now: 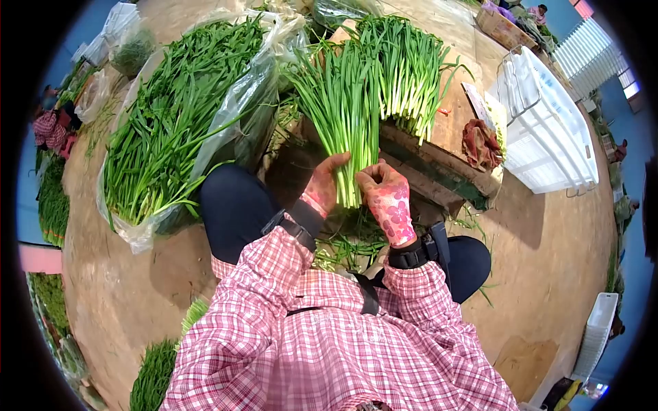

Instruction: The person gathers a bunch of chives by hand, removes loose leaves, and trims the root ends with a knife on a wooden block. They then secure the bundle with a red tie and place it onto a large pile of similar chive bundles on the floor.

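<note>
A bunch of garlic chives [346, 130] is in front of me, pale stem ends toward me and green leaves fanning away over a wooden surface. My left hand [323, 183] is closed round the bunch's left side, its thumb across the stems. On the right edge, my right hand [387, 198] pinches at the stems with thumb and fingertips; the exact stalk between them is hard to make out. Both hands wear pink patterned coverings that leave the fingers bare. A second pile of chives [409, 79] lies on the wooden surface [449, 140], just beyond the bunch.
To the left, a clear plastic bag [140, 236] holds a large heap of chives [181, 109]. A crumpled reddish cloth [482, 144] lies on the wood at right. Stacked white crates [548, 130] stand beyond it. Loose trimmings [353, 250] litter the floor between my knees.
</note>
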`<state>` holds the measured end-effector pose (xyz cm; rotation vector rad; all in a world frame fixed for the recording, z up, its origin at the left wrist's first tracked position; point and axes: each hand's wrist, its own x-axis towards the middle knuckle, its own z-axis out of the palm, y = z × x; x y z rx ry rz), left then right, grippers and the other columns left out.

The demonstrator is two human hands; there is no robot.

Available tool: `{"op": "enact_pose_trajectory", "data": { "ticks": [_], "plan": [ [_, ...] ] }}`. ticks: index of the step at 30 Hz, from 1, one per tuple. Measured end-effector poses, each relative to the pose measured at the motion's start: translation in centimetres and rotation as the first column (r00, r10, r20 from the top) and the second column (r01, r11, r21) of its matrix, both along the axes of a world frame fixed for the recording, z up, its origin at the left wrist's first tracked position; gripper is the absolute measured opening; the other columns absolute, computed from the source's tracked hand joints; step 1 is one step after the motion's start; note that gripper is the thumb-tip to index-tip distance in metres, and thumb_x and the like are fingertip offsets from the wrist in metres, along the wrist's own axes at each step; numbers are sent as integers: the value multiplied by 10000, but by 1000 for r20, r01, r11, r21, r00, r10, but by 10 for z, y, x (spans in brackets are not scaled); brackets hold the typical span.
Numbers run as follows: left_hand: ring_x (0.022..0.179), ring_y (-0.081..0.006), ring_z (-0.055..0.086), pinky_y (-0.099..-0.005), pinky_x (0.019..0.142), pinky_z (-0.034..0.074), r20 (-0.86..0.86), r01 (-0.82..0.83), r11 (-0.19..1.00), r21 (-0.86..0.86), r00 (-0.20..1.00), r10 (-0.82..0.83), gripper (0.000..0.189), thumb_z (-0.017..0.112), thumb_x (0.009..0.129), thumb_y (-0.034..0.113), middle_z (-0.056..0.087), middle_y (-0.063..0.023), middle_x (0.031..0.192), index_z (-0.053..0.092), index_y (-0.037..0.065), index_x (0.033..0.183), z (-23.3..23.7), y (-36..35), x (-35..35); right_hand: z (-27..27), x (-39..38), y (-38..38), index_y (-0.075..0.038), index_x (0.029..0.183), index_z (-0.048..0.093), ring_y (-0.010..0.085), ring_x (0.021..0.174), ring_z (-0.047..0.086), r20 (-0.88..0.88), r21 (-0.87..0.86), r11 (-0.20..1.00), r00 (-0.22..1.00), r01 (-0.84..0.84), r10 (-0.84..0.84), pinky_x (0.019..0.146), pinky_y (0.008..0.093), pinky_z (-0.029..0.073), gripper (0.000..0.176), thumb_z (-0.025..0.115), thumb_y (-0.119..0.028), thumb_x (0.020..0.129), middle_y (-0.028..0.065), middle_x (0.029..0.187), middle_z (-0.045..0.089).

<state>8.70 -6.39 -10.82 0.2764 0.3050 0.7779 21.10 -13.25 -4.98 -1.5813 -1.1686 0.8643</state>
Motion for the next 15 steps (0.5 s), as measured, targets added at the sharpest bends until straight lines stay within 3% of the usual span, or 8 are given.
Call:
{"op": "enact_pose_trajectory", "data": {
  "ticks": [2, 5, 6, 9, 10, 11, 13, 15],
  "plan": [
    [1245, -302, 525, -427, 1085, 388, -35, -7, 999, 37, 999, 8, 530, 504, 918, 201, 536, -187, 1354, 436, -51, 1380, -2, -1, 0, -5, 1, 0, 1, 859, 619, 65, 512, 498, -77, 2, 1000, 997, -3, 3, 498, 226, 395, 132, 667, -118, 890, -4, 652, 570],
    [1197, -277, 562, -394, 1051, 426, -129, -24, 970, 240, 990, 56, 501, 576, 895, 148, 571, -171, 1314, 485, -35, 1352, 14, -7, 2, -10, -2, -1, 1, 878, 650, 146, 623, 605, -48, -32, 998, 997, 57, -59, 582, 310, 474, 167, 692, -160, 864, 82, 692, 640],
    [1126, -254, 608, -365, 1003, 468, -96, -24, 984, 178, 995, 41, 470, 602, 878, 116, 615, -152, 1249, 523, -27, 1319, 18, -7, 2, -8, -4, -4, -4, 872, 637, 135, 624, 603, 15, 22, 997, 997, 69, -69, 576, 304, 473, 164, 686, -161, 871, 73, 684, 628],
    [1073, -244, 640, -357, 948, 513, -93, -8, 989, 150, 995, 22, 451, 594, 881, 113, 646, -133, 1194, 532, -31, 1303, -10, 8, 0, -16, 5, -14, -6, 863, 631, 131, 624, 603, -20, 69, 984, 987, 163, -162, 573, 308, 480, 164, 688, -159, 871, 76, 674, 620],
    [1043, -251, 657, -348, 890, 549, -167, -67, 995, 77, 983, 79, 444, 591, 878, 104, 661, -136, 1158, 531, -42, 1293, 5, 6, -3, -5, 14, -21, -10, 886, 639, 134, 630, 609, -185, -85, 981, 965, 174, -187, 588, 310, 492, 160, 695, -158, 861, 91, 677, 629],
    [1039, -283, 659, -357, 879, 562, -244, -59, 998, -16, 968, 53, 445, 587, 880, 101, 653, -158, 1170, 524, -53, 1293, 9, 11, -8, -13, 31, -24, -13, 919, 641, 169, 634, 623, -220, -141, 971, 950, 193, -221, 607, 315, 501, 192, 701, -180, 845, 106, 682, 643],
    [1009, -306, 669, -364, 881, 565, -210, -95, 994, 55, 972, 105, 412, 585, 883, 102, 649, -170, 1175, 546, -60, 1259, 9, 13, -9, -47, 71, -22, -29, 936, 645, 237, 670, 653, 258, -187, 964, 956, 192, -140, 647, 350, 517, 225, 706, -219, 833, 114, 718, 664],
    [993, -316, 674, -372, 878, 569, -221, -108, 990, 94, 967, 126, 380, 580, 891, 108, 651, -170, 1165, 561, -62, 1231, 14, 7, -7, -33, 76, -24, -48, 986, 664, 300, 815, 673, 593, -223, 939, 801, 260, -81, 736, 389, 523, 274, 704, -270, 830, 143, 866, 688]
  ]
}}
